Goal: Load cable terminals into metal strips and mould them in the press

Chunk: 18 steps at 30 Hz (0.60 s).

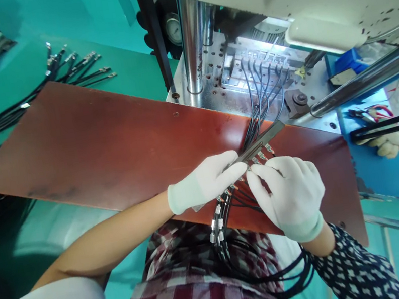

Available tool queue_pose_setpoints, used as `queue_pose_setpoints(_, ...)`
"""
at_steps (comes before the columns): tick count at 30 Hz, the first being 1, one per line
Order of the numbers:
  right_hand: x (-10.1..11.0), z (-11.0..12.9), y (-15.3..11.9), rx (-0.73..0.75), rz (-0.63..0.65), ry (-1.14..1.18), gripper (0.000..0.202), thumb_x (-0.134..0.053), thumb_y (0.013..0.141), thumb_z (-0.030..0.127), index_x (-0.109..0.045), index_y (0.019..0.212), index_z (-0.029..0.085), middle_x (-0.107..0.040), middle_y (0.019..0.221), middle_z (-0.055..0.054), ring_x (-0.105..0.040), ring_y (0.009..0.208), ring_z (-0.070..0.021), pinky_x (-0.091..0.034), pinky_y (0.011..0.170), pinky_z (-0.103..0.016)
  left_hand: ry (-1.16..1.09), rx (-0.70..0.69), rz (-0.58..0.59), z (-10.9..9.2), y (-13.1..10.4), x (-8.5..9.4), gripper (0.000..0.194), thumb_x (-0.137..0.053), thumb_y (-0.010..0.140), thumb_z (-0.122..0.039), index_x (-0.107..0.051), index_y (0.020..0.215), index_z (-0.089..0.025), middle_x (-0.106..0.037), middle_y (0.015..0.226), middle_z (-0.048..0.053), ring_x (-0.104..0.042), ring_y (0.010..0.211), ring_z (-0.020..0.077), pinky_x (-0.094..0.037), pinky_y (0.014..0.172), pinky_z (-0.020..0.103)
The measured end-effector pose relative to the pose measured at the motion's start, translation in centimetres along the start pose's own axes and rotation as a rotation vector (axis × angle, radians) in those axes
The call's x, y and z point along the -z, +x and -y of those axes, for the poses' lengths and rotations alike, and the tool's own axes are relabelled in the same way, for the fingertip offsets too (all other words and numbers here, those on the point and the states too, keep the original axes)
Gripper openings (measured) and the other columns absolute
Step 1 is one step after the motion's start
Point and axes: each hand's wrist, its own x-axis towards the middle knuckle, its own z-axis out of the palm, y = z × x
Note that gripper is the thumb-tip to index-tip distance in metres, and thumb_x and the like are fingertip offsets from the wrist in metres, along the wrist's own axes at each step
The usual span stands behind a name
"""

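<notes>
A long metal bar [271,133] lies slantwise over the reddish-brown board [123,131], with small connectors [256,159] in a row along its near edge. My left hand [212,178], in a white glove, grips the bar near its middle, thumb and fingers pressed on it. Gloved as well, my right hand [288,190] pinches at the connectors just right of the left fingertips; what is between its fingertips is too small to make out. Black cables [218,228] with metal ends hang from the bar over the board's front edge towards my lap.
Beyond the board stands a press with steel columns [192,43] and a lit metal mould [247,70], from which thin cables run towards the bar. A cable bundle [0,124] lies at the left. Red-handled pliers [379,113] rest on a blue surface at the right.
</notes>
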Motion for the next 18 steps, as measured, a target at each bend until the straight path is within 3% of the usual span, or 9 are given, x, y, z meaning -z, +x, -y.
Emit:
queue_pose_setpoints(3, -0.02, -0.18, -0.26, 0.009, -0.013, -0.017, 0.022, -0.066, 0.091, 0.026, -0.072, 0.070, 0.023, -0.066, 0.071, -0.001, -0.050, 0.067, -0.0171, -0.031, 0.068, -0.035, 0.042, -0.041, -0.025, -0.03, 0.02, -0.03, 0.037, -0.040, 0.100, -0.048, -0.041, 0.076, -0.019, -0.042, 0.068, -0.005, -0.041, 0.058, 0.0089, -0.035, 0.055, 0.024)
queue_pose_setpoints(8, 0.13, -0.68, -0.59, 0.011, 0.008, -0.023, 0.011, -0.067, 0.090, 0.030, -0.077, 0.088, 0.025, -0.070, 0.079, -0.001, -0.054, 0.071, -0.0186, -0.032, 0.070, -0.036, 0.003, -0.028, -0.006, 0.19, 0.05, -0.02, 0.039, -0.039, 0.101, -0.048, -0.040, 0.075, -0.019, -0.042, 0.069, -0.005, -0.040, 0.060, 0.0094, -0.035, 0.056, 0.025)
queue_pose_setpoints(18, -0.32, 0.10, 0.05, -0.012, -0.052, 0.052, 0.021, -0.067, 0.085, 0.022, -0.068, 0.064, 0.022, -0.065, 0.070, -0.002, -0.053, 0.066, -0.0172, -0.034, 0.068, -0.036, -0.046, -0.009, -0.014, -0.04, -0.07, -0.11, 0.039, -0.041, 0.101, -0.048, -0.038, 0.075, -0.019, -0.038, 0.067, -0.006, -0.038, 0.059, 0.0086, -0.034, 0.057, 0.025)
